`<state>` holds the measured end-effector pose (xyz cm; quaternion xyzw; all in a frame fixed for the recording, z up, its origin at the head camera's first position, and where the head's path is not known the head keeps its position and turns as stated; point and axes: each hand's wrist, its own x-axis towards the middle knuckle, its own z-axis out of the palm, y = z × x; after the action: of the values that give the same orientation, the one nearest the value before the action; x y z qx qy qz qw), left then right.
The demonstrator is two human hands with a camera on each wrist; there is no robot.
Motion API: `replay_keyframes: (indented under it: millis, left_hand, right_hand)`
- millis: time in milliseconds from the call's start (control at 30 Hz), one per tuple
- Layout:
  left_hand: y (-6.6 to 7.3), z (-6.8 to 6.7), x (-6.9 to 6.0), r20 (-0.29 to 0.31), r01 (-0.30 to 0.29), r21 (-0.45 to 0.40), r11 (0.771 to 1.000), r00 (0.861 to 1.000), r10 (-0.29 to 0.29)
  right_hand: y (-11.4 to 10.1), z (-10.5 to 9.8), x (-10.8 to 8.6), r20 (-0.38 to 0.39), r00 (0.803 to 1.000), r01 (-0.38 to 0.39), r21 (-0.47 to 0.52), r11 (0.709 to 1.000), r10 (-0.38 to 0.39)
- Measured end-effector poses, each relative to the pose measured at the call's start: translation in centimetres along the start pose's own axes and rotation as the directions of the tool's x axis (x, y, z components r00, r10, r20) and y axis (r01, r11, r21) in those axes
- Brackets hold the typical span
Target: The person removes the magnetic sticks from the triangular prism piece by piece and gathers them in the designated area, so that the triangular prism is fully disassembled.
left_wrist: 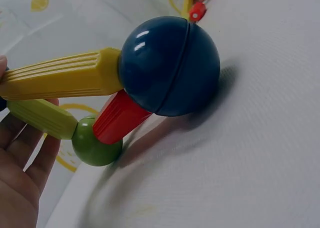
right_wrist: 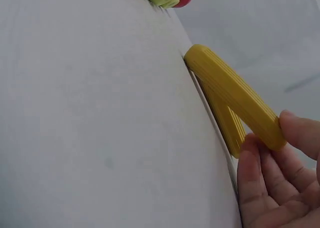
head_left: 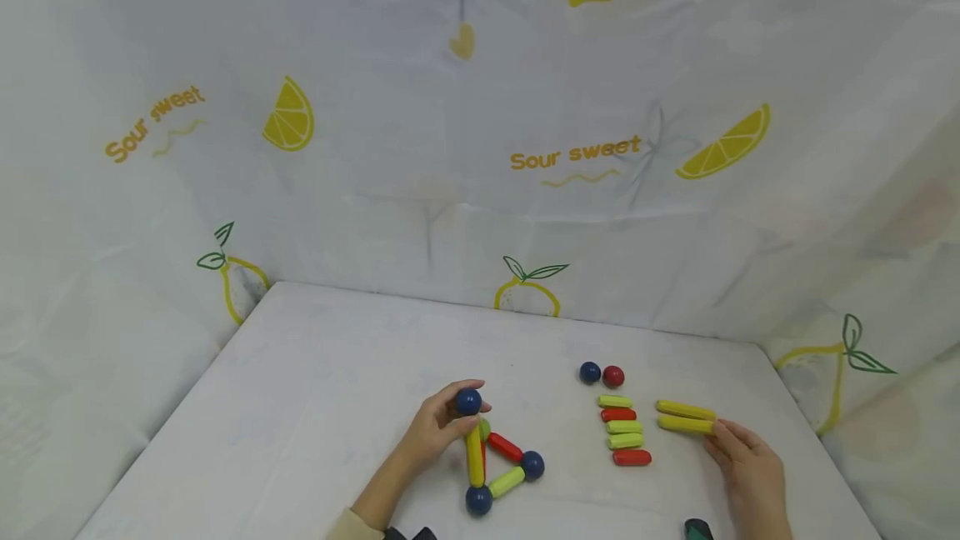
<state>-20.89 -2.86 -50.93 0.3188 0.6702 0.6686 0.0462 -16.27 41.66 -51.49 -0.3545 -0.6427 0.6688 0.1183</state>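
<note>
Your left hand (head_left: 442,422) grips the top blue ball (head_left: 468,401) of a small frame made of balls and sticks, near the middle of the white table (head_left: 300,407). From that ball a long yellow stick (head_left: 475,457) runs down to the front blue ball (head_left: 478,500). A lime stick (head_left: 507,482) joins the front ball to the side blue ball (head_left: 532,465), and a red stick (head_left: 505,447) reaches from there toward the green ball (left_wrist: 97,148) behind.

Your right hand (head_left: 750,469) pinches one end of a loose yellow stick (head_left: 686,424) between thumb and fingers — it is tilted, the held end raised. A second yellow stick (head_left: 686,410) lies just beside it.

To the left of that pair you have a row of five short sticks (head_left: 624,427) — lime, red, lime, lime, red, counted from the far end. Beyond the row, a loose blue ball (head_left: 590,372) sits beside a red ball (head_left: 613,376). A white cloth (head_left: 412,148) printed with lemons hangs behind the table.
</note>
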Motion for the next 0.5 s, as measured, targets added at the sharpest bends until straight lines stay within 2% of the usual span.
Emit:
replay_keyframes:
  millis: [33,100,233,300,367,500]
  left_hand:
    - [-0.4,-0.1,0.0,0.006,-0.011,-0.001,1.000,1.000,0.011]
    - [-0.2,-0.2,0.0,0.013,-0.017,-0.015,1.000,1.000,0.017]
    - [-0.1,0.0,-0.1,-0.004,0.010,-0.036,0.999,1.000,-0.010]
    - [-0.3,0.1,-0.2,-0.016,0.036,-0.048,0.998,0.999,-0.037]
    - [-1.0,0.3,-0.2,-0.022,0.050,-0.060,0.997,0.998,-0.052]
    - [-0.9,0.7,-0.3,-0.039,0.092,-0.068,0.993,0.995,-0.095]
  right_hand:
    - [0.1,0.2,0.1,-0.033,0.999,0.023,-0.067,0.997,-0.025]
    - [0.2,0.6,0.3,-0.090,0.992,0.068,-0.232,0.970,-0.091]
    - [0.6,0.9,0.7,-0.143,0.971,0.102,-0.467,0.878,-0.189]
    - [0.6,1.3,0.8,-0.146,0.965,0.111,-0.524,0.844,-0.218]
    - [0.8,1.4,0.7,-0.146,0.961,0.118,-0.551,0.826,-0.235]
    - [0.6,1.5,0.1,-0.157,0.954,0.131,-0.552,0.824,-0.256]
